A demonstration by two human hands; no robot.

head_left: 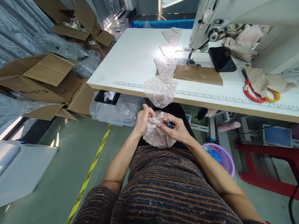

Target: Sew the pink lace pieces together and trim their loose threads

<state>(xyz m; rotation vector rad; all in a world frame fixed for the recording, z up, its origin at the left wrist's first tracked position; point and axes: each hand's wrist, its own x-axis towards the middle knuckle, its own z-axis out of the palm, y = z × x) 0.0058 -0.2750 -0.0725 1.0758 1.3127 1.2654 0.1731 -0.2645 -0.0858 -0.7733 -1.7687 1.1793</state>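
Pale pink lace fabric (158,137) lies bunched over my lap, and a strip of the same lace (163,85) runs up over the table edge toward the sewing machine. My left hand (143,119) pinches the lace at its upper left side. In my right hand (176,128) is a small blue tool with a dark pointed metal tip, which looks like thread snips (169,124). Its tip points left, at the lace between the two hands. The fingers of my right hand hide part of the tool.
A white sewing table (130,59) with a printed ruler edge stands ahead, carrying a sewing machine (198,28), a black phone (222,59) and red-and-yellow scissors (254,93). Cardboard boxes (46,81) stand at left. A purple basket (227,160) and red stool (247,165) are at right.
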